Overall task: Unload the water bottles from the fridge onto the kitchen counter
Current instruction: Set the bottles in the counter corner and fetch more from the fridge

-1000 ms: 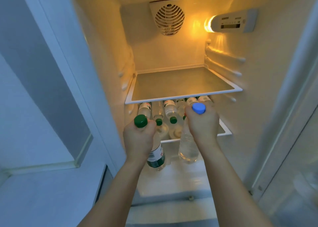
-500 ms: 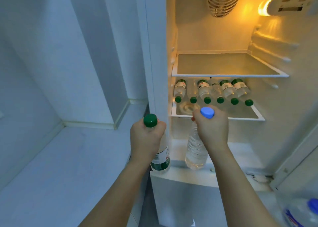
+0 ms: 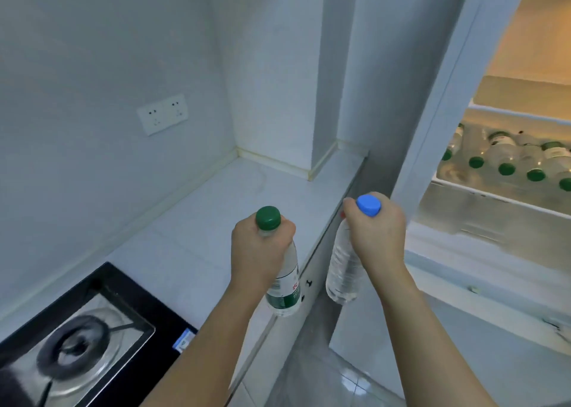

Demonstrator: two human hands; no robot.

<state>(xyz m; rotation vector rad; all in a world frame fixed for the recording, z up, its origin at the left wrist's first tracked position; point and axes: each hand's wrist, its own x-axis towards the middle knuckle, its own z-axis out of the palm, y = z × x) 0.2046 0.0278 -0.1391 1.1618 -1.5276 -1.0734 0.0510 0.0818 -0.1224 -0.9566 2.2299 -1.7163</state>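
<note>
In our left hand [image 3: 259,252] we hold a clear plastic water bottle with a green screw cap [image 3: 285,286] by its neck, fingers curled tight around it; its white and green label carries a red mark and small print that we cannot read. The bottle hangs upright over the front edge of the white kitchen counter [image 3: 216,221], not yet touching it as far as we can tell. In our right hand [image 3: 377,240] we grip a second clear plastic water bottle with a blue cap [image 3: 343,270], also wrapped at the neck; it shows ribbed sides and no label we can make out. It hangs beside the counter's end, over the grey tiled floor [image 3: 324,375], in front of the open white fridge [image 3: 494,252].

Inside the lit fridge, a row of clear bottles with green caps [image 3: 506,159] lies on its side on a white-rimmed shelf [image 3: 494,195], caps facing out; their labels are too blurred to read. Both carried bottles look filled with clear water.

On the counter's near left sits a black glass gas hob [image 3: 92,338] with a dark ring burner and a small blue and white sticker [image 3: 183,340] whose writing is illegible. A white double wall socket [image 3: 163,114] is set in the pale wall above the counter, and a white boxed column [image 3: 327,97] stands between the counter's back corner and the fridge.
</note>
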